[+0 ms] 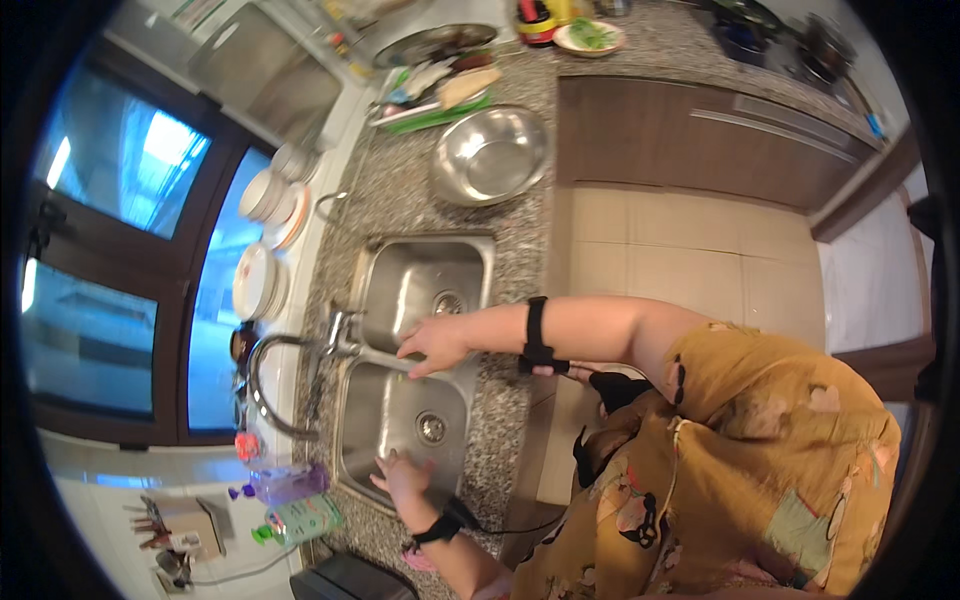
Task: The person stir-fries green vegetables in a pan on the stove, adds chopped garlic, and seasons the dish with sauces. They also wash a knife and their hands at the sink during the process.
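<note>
My right hand (436, 346) hovers above the divider of a double-bowl stainless steel sink (397, 274), fingers apart and holding nothing. Over the near-left bowl (379, 420) is my left hand (406, 478), its fingers spread, with nothing in them. Both forearms wear black straps. A drain strainer (430, 428) shows in the left bowl, and another drain strainer (448, 304) lies in the right bowl. Behind the divider stands a chrome gooseneck faucet (264, 390), its spout turned over the left side. Small bits of green lie close to the divider, beneath my right hand.
Right of the sink, a stainless steel basin (491, 156) sits on the granite counter (390, 199), before a loaded tray (439, 90). A plate of greens (589, 37) stands beyond. Stacked bowls (264, 196) line the sill. Purple (289, 481) and green soap bottles (300, 519) stand left.
</note>
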A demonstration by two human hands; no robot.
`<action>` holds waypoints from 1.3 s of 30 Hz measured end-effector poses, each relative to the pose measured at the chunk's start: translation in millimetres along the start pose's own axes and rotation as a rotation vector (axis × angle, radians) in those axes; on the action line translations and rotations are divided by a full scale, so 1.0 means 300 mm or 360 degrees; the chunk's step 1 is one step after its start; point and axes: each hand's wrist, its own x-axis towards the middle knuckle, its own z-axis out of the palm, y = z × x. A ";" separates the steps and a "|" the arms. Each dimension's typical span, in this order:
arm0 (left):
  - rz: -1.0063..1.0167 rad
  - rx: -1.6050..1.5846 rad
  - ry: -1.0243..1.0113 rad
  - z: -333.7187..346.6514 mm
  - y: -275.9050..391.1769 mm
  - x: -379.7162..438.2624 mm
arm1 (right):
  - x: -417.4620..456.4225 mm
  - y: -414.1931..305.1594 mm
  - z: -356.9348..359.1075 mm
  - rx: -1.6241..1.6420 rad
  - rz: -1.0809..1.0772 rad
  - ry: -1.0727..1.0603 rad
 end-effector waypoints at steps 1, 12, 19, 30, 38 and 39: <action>0.0097 -0.0829 0.0220 -0.021 0.002 -0.039 | -0.082 0.005 -0.054 0.0415 -0.0057 -0.0161; -0.0049 -0.0079 0.0926 -0.119 0.146 -0.074 | -1.429 0.326 -0.337 -0.0863 0.1345 -0.0020; 0.0512 -0.1073 0.1456 -0.369 0.742 -0.108 | -2.179 0.372 -0.499 -0.0081 0.2578 0.0673; 0.2087 -0.0940 0.0568 -0.745 2.487 -0.344 | -2.763 0.736 -1.099 -0.0452 0.2144 0.1578; 0.2134 -0.1522 -0.0552 -1.057 3.232 -0.492 | -2.603 1.027 -1.679 -0.0892 0.1405 0.1861; 0.2003 -0.1615 -0.0719 -1.119 3.293 -0.504 | -2.566 1.072 -1.747 -0.0874 0.1378 0.1904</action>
